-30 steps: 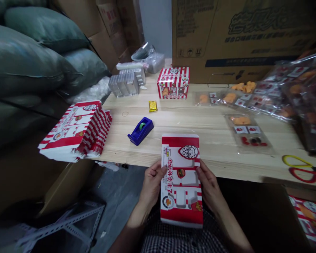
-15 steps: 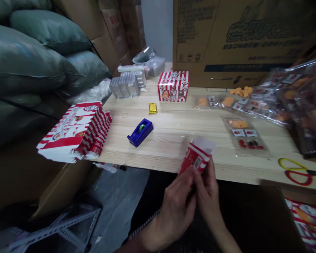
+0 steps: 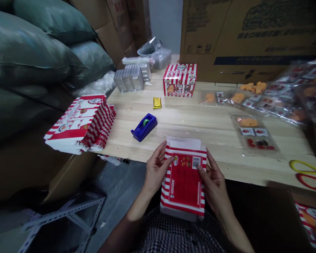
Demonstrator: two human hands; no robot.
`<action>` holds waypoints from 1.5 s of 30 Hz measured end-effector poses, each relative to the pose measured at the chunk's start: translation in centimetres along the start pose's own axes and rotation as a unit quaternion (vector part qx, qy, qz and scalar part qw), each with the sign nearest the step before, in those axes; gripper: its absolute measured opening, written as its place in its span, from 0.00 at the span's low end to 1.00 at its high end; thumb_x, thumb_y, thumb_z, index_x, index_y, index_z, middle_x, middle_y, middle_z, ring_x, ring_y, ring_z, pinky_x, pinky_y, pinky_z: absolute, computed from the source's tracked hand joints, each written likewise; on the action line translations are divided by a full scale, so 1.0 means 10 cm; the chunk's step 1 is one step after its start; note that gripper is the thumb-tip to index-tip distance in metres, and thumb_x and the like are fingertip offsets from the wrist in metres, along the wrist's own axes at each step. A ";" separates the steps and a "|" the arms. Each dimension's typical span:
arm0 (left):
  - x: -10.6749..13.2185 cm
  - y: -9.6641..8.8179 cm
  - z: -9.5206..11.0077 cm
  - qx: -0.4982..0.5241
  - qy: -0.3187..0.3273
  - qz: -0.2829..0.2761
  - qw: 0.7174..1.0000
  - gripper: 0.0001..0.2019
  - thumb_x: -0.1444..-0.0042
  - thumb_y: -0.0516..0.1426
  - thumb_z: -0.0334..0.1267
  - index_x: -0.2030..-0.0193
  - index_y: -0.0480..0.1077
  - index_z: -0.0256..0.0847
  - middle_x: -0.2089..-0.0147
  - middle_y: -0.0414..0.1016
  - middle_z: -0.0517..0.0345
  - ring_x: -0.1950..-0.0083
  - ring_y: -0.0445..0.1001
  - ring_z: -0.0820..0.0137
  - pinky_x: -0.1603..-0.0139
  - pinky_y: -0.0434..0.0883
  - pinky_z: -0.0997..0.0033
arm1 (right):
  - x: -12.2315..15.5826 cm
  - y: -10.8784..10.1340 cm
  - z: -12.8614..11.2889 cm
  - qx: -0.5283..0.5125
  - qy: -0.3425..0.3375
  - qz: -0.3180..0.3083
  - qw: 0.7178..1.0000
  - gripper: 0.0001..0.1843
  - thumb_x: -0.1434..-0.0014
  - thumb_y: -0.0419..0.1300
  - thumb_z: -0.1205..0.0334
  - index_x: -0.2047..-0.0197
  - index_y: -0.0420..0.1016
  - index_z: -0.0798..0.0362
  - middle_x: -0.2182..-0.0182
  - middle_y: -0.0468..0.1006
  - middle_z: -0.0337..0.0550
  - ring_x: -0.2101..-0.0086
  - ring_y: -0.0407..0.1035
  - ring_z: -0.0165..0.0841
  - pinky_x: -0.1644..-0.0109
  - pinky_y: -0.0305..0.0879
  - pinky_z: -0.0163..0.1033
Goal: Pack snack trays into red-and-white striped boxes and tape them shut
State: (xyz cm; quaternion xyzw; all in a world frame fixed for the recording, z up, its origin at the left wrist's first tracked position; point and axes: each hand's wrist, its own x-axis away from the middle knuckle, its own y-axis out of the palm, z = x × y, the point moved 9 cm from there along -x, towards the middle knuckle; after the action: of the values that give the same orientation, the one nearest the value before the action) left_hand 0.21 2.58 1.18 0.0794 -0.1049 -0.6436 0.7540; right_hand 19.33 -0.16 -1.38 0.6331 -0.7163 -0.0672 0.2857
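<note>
I hold a flat red-and-white striped carton (image 3: pixel 184 179) over my lap at the near edge of the wooden table (image 3: pixel 200 123). Its back panel with a barcode faces me. My left hand (image 3: pixel 156 170) grips its left edge with the thumb on the top corner. My right hand (image 3: pixel 213 184) grips its right edge, thumb near the barcode. A stack of the same flat cartons (image 3: pixel 81 123) lies at the table's left end. One assembled striped box (image 3: pixel 179 80) stands at the back.
A blue tape dispenser (image 3: pixel 144 127) and a small gold packet (image 3: pixel 157 102) lie in the middle. Clear trays of toy food (image 3: pixel 254 135) spread to the right, scissors (image 3: pixel 309 172) at the right edge. Clear plastic inserts (image 3: pixel 133 77), big cardboard boxes (image 3: pixel 250 38) and green sacks (image 3: pixel 42 52) surround the table.
The carton was turned over in my hands: its front with windows faced me a second ago, it was edge-on mid-turn, and now the red back panel faces me.
</note>
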 end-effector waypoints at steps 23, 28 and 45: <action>0.13 -0.19 -0.16 -0.075 -0.050 -0.066 0.994 0.19 0.34 0.58 0.44 0.38 0.69 0.42 0.41 0.78 0.47 0.43 0.78 0.61 0.43 0.72 0.65 | -0.20 -0.07 -0.07 0.142 -0.047 -0.100 0.984 0.19 0.35 0.64 0.55 0.41 0.74 0.41 0.50 0.83 0.42 0.52 0.78 0.37 0.44 0.73 0.46; -0.10 -0.12 -0.26 -0.061 -0.058 -0.099 0.992 0.20 0.36 0.59 0.44 0.39 0.68 0.40 0.45 0.80 0.46 0.47 0.80 0.63 0.45 0.73 0.63 | -0.50 -0.13 -0.01 0.144 -0.029 -0.060 0.987 0.23 0.42 0.69 0.53 0.44 0.77 0.45 0.60 0.86 0.42 0.63 0.80 0.38 0.53 0.77 0.48; 0.01 -0.29 -0.30 -0.185 -0.046 -0.120 0.974 0.10 0.34 0.57 0.42 0.52 0.75 0.39 0.57 0.79 0.53 0.57 0.76 0.68 0.55 0.70 0.72 | -0.38 -0.15 -0.01 0.167 -0.026 -0.143 0.975 0.10 0.41 0.69 0.53 0.56 0.81 0.45 0.56 0.83 0.40 0.58 0.77 0.33 0.51 0.73 0.40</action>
State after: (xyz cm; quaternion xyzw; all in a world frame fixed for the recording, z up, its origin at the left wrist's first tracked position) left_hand -1.77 1.98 -2.43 -0.0797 -0.0082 -0.7404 0.6674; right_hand 20.81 3.20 -3.23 0.7657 -0.6267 -0.0029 0.1446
